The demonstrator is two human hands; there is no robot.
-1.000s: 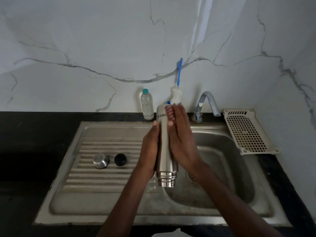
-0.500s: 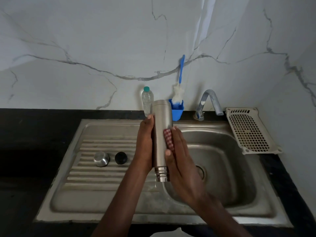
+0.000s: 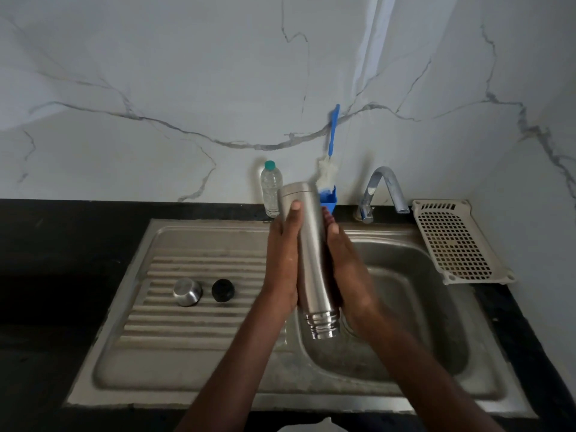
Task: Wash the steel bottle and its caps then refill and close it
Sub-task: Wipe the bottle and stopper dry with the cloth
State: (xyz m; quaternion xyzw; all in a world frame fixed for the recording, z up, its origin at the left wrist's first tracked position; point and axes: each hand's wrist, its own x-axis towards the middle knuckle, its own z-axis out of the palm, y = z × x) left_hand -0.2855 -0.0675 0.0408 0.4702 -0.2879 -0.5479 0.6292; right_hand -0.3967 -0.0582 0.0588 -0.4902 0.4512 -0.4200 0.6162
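I hold the steel bottle [image 3: 311, 260] between both hands, upside down and tilted, its threaded mouth lowest over the sink basin [image 3: 430, 291]. My left hand [image 3: 282, 260] grips its left side, thumb across the front. My right hand [image 3: 349, 269] wraps the right side, and a bit of red scrub pad [image 3: 324, 211] peeks out at its fingertips. The steel cap [image 3: 187, 291] and the black inner cap [image 3: 223, 289] lie side by side on the ribbed drainboard [image 3: 187, 338], left of my hands.
A tap [image 3: 383, 188] stands behind the basin with no water running. A clear plastic bottle [image 3: 271, 191] and a blue-handled bottle brush [image 3: 333, 132] in a blue holder [image 3: 328, 201] stand at the wall. A perforated beige tray [image 3: 452, 241] lies on the right counter.
My right hand slid from the bottle's front round to its right side and further up. My left hand moved up the bottle, which now tilts slightly.
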